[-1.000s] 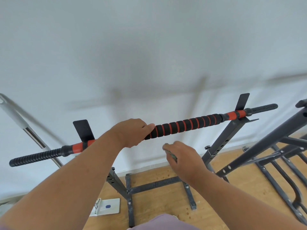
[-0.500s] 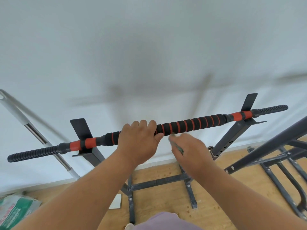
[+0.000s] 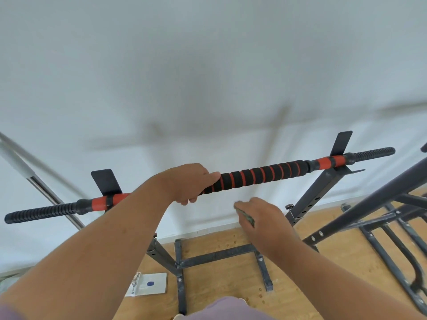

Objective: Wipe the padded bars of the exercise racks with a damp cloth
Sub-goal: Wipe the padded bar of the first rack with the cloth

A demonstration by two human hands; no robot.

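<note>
Left hand on the bar, cloth in your right

Your left hand (image 3: 187,184) is wrapped around the padded bar (image 3: 261,175), which lies across the rack (image 3: 309,196). At 4 o'clock from it, below the bar and not touching, your right hand (image 3: 262,219) pinches a small greenish cloth (image 3: 247,217).

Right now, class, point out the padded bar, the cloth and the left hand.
padded bar (image 3: 261,175), head view, striped foam middle.
cloth (image 3: 246,217), head view, edge showing beside the right hand.
left hand (image 3: 187,182), head view, its back.
</note>
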